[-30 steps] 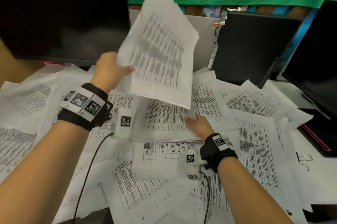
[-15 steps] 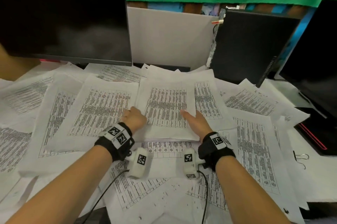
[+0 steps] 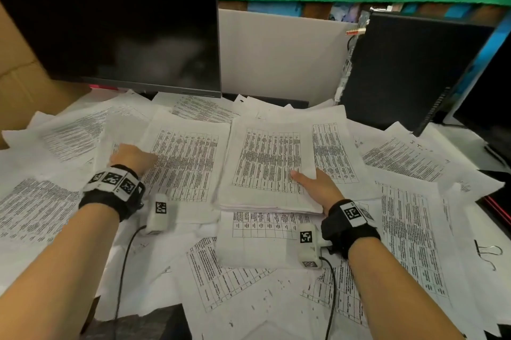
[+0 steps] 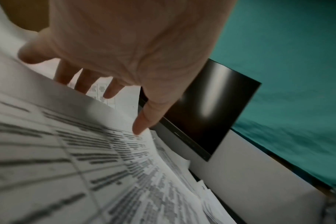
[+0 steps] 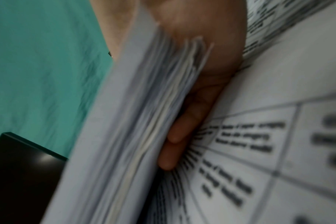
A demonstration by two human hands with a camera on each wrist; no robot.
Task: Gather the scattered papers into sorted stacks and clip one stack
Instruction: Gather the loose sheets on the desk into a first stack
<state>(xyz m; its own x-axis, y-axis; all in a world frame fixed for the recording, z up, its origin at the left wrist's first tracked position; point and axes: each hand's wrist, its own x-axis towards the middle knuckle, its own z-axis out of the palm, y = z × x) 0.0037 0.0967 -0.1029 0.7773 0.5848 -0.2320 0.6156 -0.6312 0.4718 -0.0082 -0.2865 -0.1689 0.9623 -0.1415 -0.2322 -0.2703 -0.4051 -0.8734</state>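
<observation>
At centre of the worktop [image 3: 470, 143] we see a thick stack [image 3: 268, 165] of white sheets printed with dense black tables, its near edge showing many layers. Our right hand [image 3: 318, 187] grasps its near right corner, thumb on top, fingers [image 5: 175, 136] beneath. Our left hand [image 3: 132, 157], released and spread, rests on a loose sheet [image 3: 182, 162] beside it. A binder clip [image 3: 488, 252] lies far right.
</observation>
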